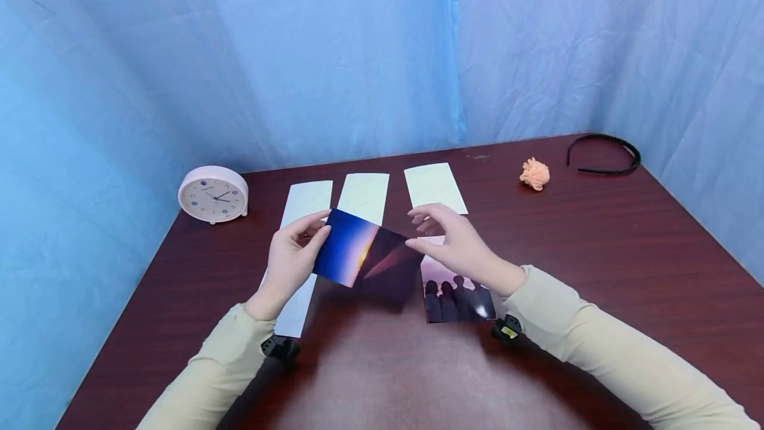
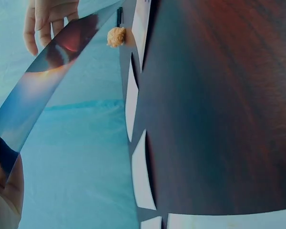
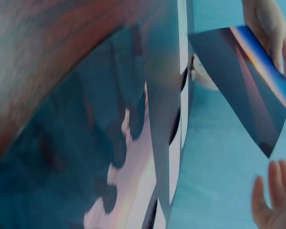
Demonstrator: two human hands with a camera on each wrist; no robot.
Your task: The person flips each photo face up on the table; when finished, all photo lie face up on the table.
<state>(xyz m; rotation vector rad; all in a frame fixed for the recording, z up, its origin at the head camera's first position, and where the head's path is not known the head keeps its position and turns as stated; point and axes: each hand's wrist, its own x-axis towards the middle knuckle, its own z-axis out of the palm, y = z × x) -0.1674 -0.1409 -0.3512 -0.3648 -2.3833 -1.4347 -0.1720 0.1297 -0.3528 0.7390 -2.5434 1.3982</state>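
My left hand (image 1: 291, 264) pinches the left edge of a glossy photo print (image 1: 343, 251), thumb in front and fingers behind. The print runs from deep blue through a glowing orange line to dark brown, and is held above the table. Close to its far right corner is my right hand (image 1: 459, 244), fingers loosely bent. In the right wrist view the right fingertips (image 3: 275, 167) stand a little apart from the print's corner. Below the right hand lies a second photo print (image 1: 456, 300) with dark silhouettes of people against a pink sky.
White cards lie behind the hands: a left one (image 1: 307, 196), a middle one (image 1: 365, 194) and a right one (image 1: 436, 186). Another white card (image 1: 296, 314) lies nearer, by the left wrist. A clock (image 1: 213, 194), a peach scrunched ball (image 1: 534, 174) and a black headband (image 1: 609, 171) sit farther out.
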